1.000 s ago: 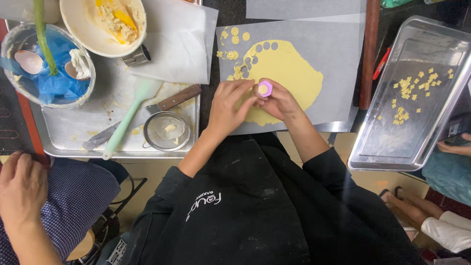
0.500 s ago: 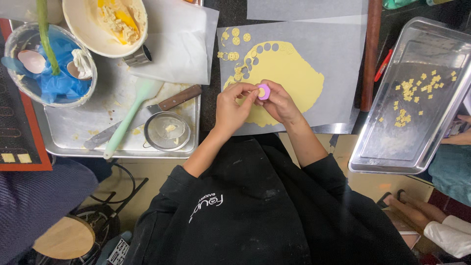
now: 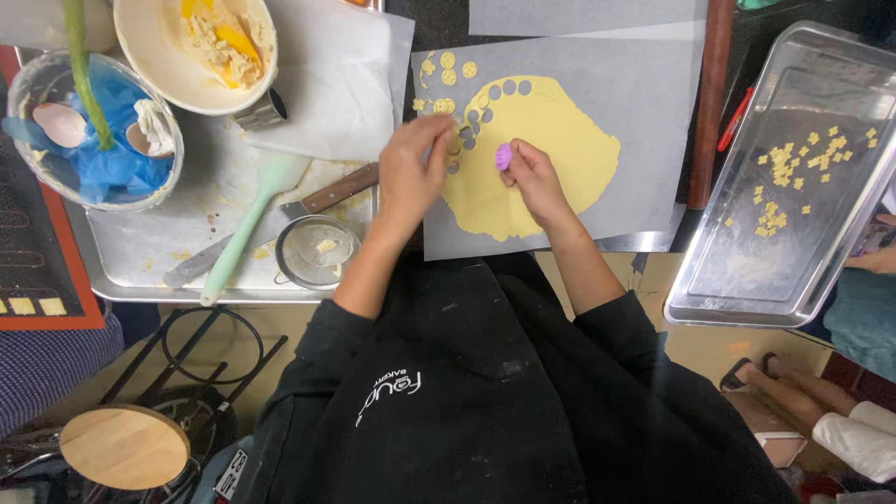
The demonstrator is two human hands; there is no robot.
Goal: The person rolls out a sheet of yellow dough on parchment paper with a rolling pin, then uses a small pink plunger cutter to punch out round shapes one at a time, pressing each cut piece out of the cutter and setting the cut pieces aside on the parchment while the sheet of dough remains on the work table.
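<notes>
A flat sheet of yellow dough (image 3: 551, 149) lies on grey baking paper (image 3: 644, 103), with a row of small round holes along its upper left edge. My right hand (image 3: 532, 177) rests on the dough and pinches a small purple round cutter (image 3: 503, 156). My left hand (image 3: 411, 173) hovers at the dough's left edge, fingertips pinched over the cut holes; whether it holds a dough piece I cannot tell. Small cut dough rounds (image 3: 446, 67) lie on the paper at the upper left.
A metal tray (image 3: 140, 266) on the left holds a green spatula (image 3: 245, 229), a knife (image 3: 327, 194), a small sieve (image 3: 315, 250), a bowl of egg shells (image 3: 89, 131) and a dough bowl (image 3: 196, 51). Another tray (image 3: 793, 196) on the right carries small cutouts. A wooden stool (image 3: 124, 446) stands below.
My left hand has moved left off the cutter to the dough's left edge. My right hand keeps the purple cutter. The person at the lower left has drawn their hand out of view.
</notes>
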